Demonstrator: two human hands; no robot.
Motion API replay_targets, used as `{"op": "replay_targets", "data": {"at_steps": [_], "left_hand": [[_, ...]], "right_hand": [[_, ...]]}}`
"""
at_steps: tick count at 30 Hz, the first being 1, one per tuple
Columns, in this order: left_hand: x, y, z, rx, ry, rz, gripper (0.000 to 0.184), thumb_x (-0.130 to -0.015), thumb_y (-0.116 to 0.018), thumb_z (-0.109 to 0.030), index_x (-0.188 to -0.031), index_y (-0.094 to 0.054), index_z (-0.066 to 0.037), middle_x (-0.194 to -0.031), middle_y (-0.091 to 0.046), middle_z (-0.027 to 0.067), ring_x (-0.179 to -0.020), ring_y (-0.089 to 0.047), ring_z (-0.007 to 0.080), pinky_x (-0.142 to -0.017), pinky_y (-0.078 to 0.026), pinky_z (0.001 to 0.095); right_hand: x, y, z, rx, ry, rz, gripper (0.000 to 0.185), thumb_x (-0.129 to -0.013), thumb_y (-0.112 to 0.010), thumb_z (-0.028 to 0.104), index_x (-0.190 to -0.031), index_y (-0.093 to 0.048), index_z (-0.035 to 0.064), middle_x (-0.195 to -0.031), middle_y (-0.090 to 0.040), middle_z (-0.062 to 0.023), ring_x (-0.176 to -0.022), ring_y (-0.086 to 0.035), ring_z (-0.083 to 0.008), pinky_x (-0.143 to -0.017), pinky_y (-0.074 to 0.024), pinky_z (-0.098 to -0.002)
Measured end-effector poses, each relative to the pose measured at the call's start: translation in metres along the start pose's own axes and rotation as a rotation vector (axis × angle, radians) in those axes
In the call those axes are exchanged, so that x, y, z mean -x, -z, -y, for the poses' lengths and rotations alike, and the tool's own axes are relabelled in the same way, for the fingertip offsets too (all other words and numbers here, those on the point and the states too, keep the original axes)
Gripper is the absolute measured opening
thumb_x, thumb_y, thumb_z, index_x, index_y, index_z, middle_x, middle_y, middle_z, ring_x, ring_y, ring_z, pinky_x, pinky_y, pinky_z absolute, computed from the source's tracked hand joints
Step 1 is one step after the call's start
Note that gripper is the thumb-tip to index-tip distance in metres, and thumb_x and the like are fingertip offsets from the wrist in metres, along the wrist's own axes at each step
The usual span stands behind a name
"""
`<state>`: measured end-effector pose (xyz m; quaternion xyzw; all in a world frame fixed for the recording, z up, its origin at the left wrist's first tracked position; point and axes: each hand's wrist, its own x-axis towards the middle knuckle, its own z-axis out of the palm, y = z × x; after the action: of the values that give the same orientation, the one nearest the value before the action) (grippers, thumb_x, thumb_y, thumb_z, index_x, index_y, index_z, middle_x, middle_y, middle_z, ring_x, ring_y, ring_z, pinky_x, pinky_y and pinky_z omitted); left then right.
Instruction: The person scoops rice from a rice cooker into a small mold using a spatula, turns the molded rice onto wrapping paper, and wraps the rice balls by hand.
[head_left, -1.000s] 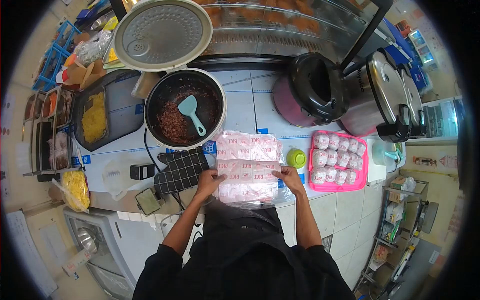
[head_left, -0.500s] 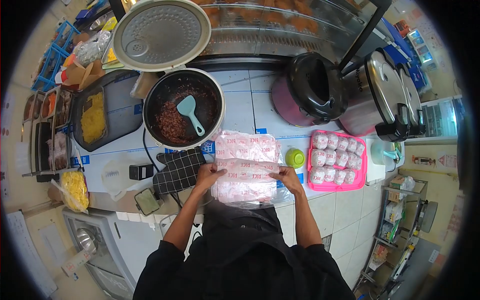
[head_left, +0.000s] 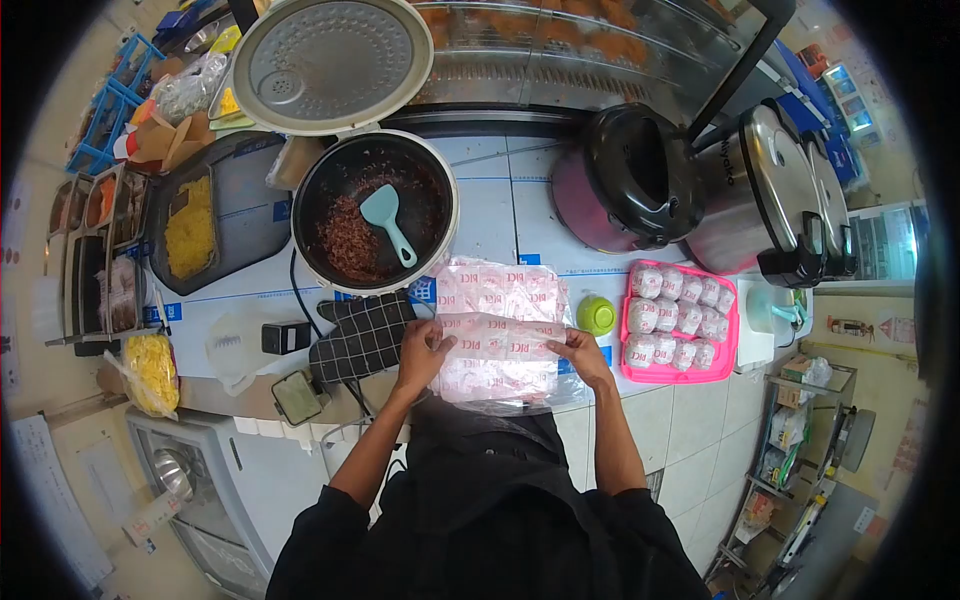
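A printed rice wrapper sheet [head_left: 497,337] stretches between my two hands, its red lettering showing. Pinched on its left edge is my left hand [head_left: 425,352]; my right hand [head_left: 580,352] grips the right edge with thumb and fingers. Beneath it lies a stack of the same wrappers [head_left: 500,287] on clear plastic. Beyond my left hand, an open rice cooker [head_left: 445,235] holds dark reddish rice [head_left: 347,240] and a pale teal rice paddle [head_left: 381,207]. A green cup [head_left: 596,315] stands just past my right hand.
On the right, a pink tray [head_left: 680,374] carries several wrapped rice balls. Closed rice cookers [head_left: 640,180] stand behind it. A checked oven mitt [head_left: 360,340] and a dark tray of yellow food [head_left: 190,235] lie to the left. A glass display case [head_left: 560,60] borders the back.
The view has shifted slightly, moving the counter items a little to the right. Both hands still hold the wrapper sheet in nearly the same place over the stack.
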<state>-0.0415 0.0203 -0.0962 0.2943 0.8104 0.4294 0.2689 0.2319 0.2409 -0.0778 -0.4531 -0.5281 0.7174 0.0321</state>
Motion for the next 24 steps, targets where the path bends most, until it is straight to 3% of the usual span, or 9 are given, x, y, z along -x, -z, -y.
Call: {"op": "replay_targets", "data": {"at_steps": [4,7,10,16,19,24], "left_hand": [[0.001,0.002,0.005,0.051,0.094,0.074,0.033,-0.079,-0.09,-0.021,-0.096,-0.069,-0.001,-0.103,-0.064,0.0117,-0.089,-0.067,0.0224,-0.08,-0.054,0.0355],[0.0,-0.001,0.01,0.018,0.001,0.046,0.032,-0.079,-0.089,-0.021,-0.095,-0.07,-0.002,-0.101,-0.065,0.0104,-0.086,-0.067,0.0209,-0.078,-0.054,0.0355],[0.0,0.001,0.003,0.132,0.116,0.07,0.025,-0.078,-0.088,-0.016,-0.088,-0.069,-0.002,-0.098,-0.065,0.0111,-0.085,-0.065,0.0229,-0.077,-0.054,0.0368],[0.007,0.004,-0.016,0.013,0.003,0.019,0.024,-0.078,-0.088,-0.012,-0.087,-0.069,-0.002,-0.106,-0.063,0.0119,-0.088,-0.065,0.0215,-0.075,-0.054,0.0341],[0.006,0.0,-0.013,0.114,-0.024,0.044,0.02,-0.082,-0.087,-0.012,-0.09,-0.07,-0.004,-0.104,-0.062,0.0067,-0.084,-0.061,0.0158,-0.071,-0.052,0.0325],[0.005,0.0,-0.008,0.085,0.085,0.039,0.025,-0.084,-0.087,-0.021,-0.092,-0.07,-0.005,-0.103,-0.062,0.0084,-0.081,-0.06,0.0192,-0.072,-0.051,0.033]], "right_hand": [[-0.005,0.004,-0.011,-0.003,0.012,-0.013,0.02,-0.09,-0.08,0.009,-0.107,-0.076,-0.0008,-0.1,-0.077,-0.0044,-0.087,-0.067,-0.0087,-0.083,-0.052,-0.0276],[-0.006,0.006,-0.012,0.016,0.009,-0.004,0.02,-0.09,-0.081,0.009,-0.107,-0.076,-0.0004,-0.1,-0.077,-0.0043,-0.087,-0.067,-0.0083,-0.083,-0.052,-0.0273],[-0.001,0.003,-0.004,0.003,0.012,0.001,0.02,-0.09,-0.081,0.009,-0.107,-0.076,-0.0004,-0.101,-0.077,-0.0042,-0.088,-0.067,-0.0081,-0.084,-0.0518,-0.0272],[0.0,0.001,-0.004,-0.023,0.023,0.008,0.021,-0.091,-0.08,0.009,-0.109,-0.076,-0.0012,-0.101,-0.077,-0.0042,-0.088,-0.067,-0.0083,-0.084,-0.0517,-0.0275],[-0.002,0.002,-0.009,-0.044,0.021,0.01,0.022,-0.091,-0.08,0.01,-0.109,-0.076,-0.0016,-0.102,-0.077,-0.0042,-0.089,-0.067,-0.0085,-0.085,-0.0515,-0.0278],[-0.001,0.003,-0.006,-0.046,0.012,0.004,0.021,-0.091,-0.08,0.01,-0.108,-0.076,-0.0015,-0.102,-0.077,-0.0041,-0.091,-0.066,-0.0086,-0.087,-0.0509,-0.0282]]}}
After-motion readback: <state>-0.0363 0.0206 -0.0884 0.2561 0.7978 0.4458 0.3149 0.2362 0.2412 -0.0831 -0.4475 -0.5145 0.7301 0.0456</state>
